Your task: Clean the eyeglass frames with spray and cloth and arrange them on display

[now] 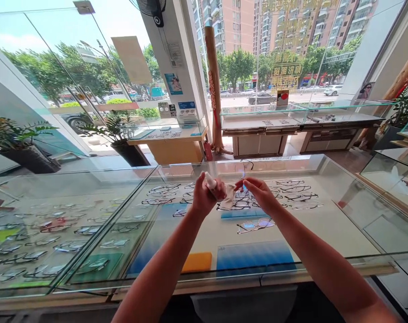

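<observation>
Both my arms reach out over a glass display counter (pixel 325 233). My left hand (pixel 206 197) is closed round a small white spray bottle (pixel 210 181), its tip pointing up and to the right. A grey cleaning cloth (pixel 228 197) hangs between the two hands. My right hand (pixel 259 194) pinches a pair of thin-framed glasses (pixel 243 172), held upright with the frame rising above the fingers. Another pair of glasses (pixel 255 224) lies on the glass top just below my right hand.
Rows of spectacle frames (pixel 293 193) lie inside the counter, and several more fill the left case (pixel 39 242). An orange pad (pixel 197 261) and blue mats (pixel 254 256) sit under the glass. Potted plants (pixel 20 143) stand at the left; further counters (pixel 267 123) line the window.
</observation>
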Tool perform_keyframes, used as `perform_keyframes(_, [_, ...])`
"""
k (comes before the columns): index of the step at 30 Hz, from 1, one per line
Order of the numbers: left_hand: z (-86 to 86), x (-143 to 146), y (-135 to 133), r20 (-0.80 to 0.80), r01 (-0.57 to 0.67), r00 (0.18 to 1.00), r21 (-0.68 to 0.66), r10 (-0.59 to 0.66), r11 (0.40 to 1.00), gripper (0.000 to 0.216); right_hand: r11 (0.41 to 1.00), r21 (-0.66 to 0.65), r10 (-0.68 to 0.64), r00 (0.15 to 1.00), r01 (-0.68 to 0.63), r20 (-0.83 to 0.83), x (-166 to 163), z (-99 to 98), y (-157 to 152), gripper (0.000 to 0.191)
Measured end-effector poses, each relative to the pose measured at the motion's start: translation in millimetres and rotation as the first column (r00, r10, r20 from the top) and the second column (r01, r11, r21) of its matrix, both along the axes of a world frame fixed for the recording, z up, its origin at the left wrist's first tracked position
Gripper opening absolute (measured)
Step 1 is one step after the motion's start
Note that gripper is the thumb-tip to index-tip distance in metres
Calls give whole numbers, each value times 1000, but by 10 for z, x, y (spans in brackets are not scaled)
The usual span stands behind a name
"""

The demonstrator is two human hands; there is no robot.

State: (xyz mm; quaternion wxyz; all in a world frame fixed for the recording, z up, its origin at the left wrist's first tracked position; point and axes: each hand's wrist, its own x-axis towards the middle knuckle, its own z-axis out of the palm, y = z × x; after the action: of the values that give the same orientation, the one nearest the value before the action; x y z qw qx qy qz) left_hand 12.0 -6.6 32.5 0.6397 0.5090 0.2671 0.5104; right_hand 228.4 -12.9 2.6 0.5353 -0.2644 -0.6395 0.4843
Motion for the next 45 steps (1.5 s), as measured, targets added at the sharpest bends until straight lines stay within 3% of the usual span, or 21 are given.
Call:
perform_keyframes(2, [-50, 0, 26, -8, -61, 998, 8, 61, 998, 81, 1000, 1, 4, 1000, -4, 25, -49, -10, -55, 38])
perform_keyframes(4, [-131, 5, 52, -66, -211, 974, 89, 217, 973, 85, 1000, -11, 14, 999, -13, 50, -100, -7, -124, 40])
perform_keyframes(7, [-260, 7, 63, -186, -404, 853, 357, 488, 842, 85, 996, -28, 81, 995, -79, 63, -188, 7, -246, 40])
perform_keyframes(10, [-326, -8, 41, -259, -413, 753, 529, 605, 741, 83, 989, -17, 148, 988, -147, 43, -264, 15, -349, 38])
perform_keyframes(15, [-295, -31, 5, -385, -334, 631, 648, 673, 684, 78, 978, -26, 207, 978, -207, -3, -304, 5, -406, 37])
perform_keyframes(17, [-287, -20, 1, -390, -325, 645, 637, 657, 699, 78, 977, -27, 210, 978, -210, -8, -297, -3, -392, 37])
perform_keyframes(19, [-294, 1, -2, -374, -328, 710, 575, 597, 750, 80, 983, -30, 180, 984, -180, -18, -284, -16, -357, 36])
perform_keyframes(23, [-309, 42, -43, -349, -281, 797, 507, 492, 815, 80, 990, -109, 71, 986, -87, -148, -251, -43, -260, 35])
perform_keyframes(25, [-297, 59, -86, -405, -211, 777, 554, 482, 805, 79, 985, -162, 24, 976, -60, -216, -240, -44, -229, 36])
perform_keyframes(30, [-249, 102, -179, -601, -78, 577, 634, 553, 770, 72, 982, -186, -3, 971, -43, -240, -241, -22, -238, 37])
perform_keyframes(31, [-238, 103, -181, -597, -89, 591, 620, 542, 779, 72, 982, -186, -2, 970, -44, -242, -238, -17, -240, 37])
perform_keyframes(33, [-202, 85, -161, -537, -130, 702, 550, 468, 825, 74, 979, -198, -6, 965, -47, -262, -222, -6, -230, 37])
perform_keyframes(35, [-142, 22, -105, -419, -184, 817, 463, 397, 867, 74, 974, -219, -16, 955, -52, -297, -194, 8, -201, 36])
perform_keyframes(37, [-73, -108, -10, -282, -282, 866, 408, 414, 868, 69, 968, -243, -18, 944, -66, -329, -161, 27, -162, 37])
perform_keyframes(39, [-32, -330, 127, -162, -430, 840, 382, 517, 818, 54, 959, -269, -18, 933, -86, -361, -126, 49, -125, 38])
perform_keyframes(41, [-49, -660, 290, -120, -609, 717, 373, 687, 700, 32, 954, -285, -22, 921, -97, -388, -89, 74, -95, 38])
perform_keyframes(42, [-80, -864, 369, -145, -697, 601, 386, 786, 604, 22, 953, -287, -28, 916, -96, -399, -68, 88, -84, 37])
perform_keyframes(44, [-170, -1321, 487, -293, -808, 242, 467, 925, 360, 19, 957, -277, -41, 910, -82, -412, -21, 116, -65, 35])
perform_keyframes(45, [-218, -1558, 513, -319, -824, 152, 482, 936, 298, 24, 961, -268, -47, 909, -72, -414, 4, 130, -56, 34])
